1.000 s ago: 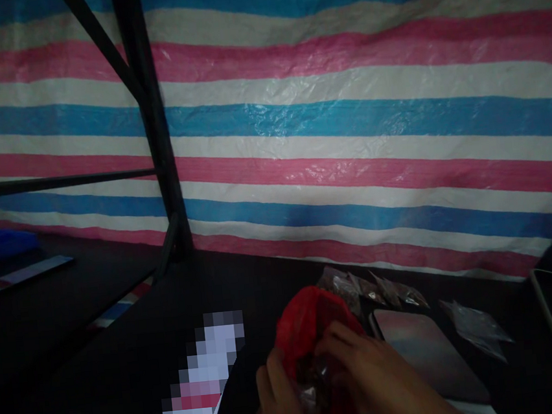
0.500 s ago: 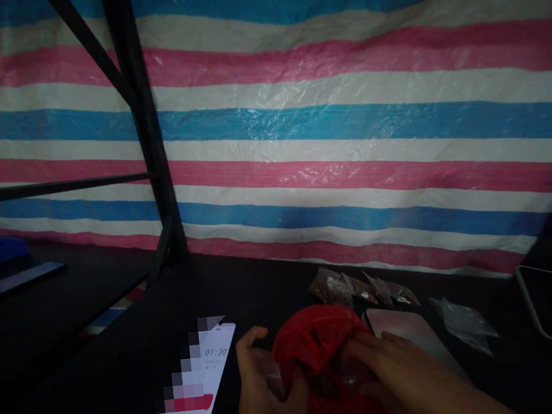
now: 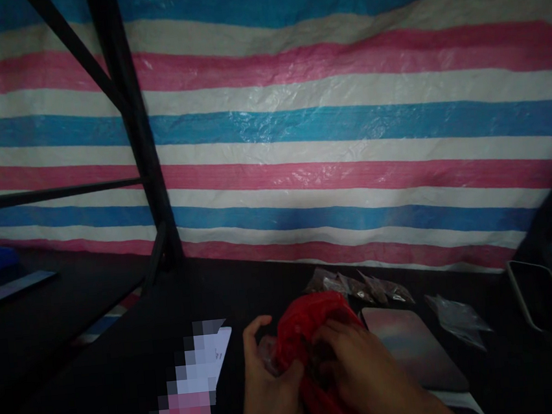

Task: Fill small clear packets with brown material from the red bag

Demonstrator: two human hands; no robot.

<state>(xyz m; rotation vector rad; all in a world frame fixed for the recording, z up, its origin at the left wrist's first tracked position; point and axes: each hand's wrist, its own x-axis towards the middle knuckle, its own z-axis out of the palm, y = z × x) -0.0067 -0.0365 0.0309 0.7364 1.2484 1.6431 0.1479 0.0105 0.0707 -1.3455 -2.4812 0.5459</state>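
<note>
In the head view, a red plastic bag is bunched up between my two hands, its mouth open toward me. My left hand is curled at the bag's left side, with a small clear plastic bag between thumb and fingers; the thumb touches the red bag's edge. My right hand reaches into the mouth of the red bag with bent fingers. Dark, small contents show there, but what the fingertips grip is hidden. Just behind lie several clear packets of brownish bits.
Right of my hands lies a flat, round-cornered panel, with clear plastic bags beyond it. A phone-like framed object is farther right. At left lies a partly pixelated bright screen. A black post rises before the striped sheet.
My right hand has moved left and deeper into the mouth of the red bag. The bag's top has shifted and folded, uncovering more of the flat panel. The view has shifted slightly.
</note>
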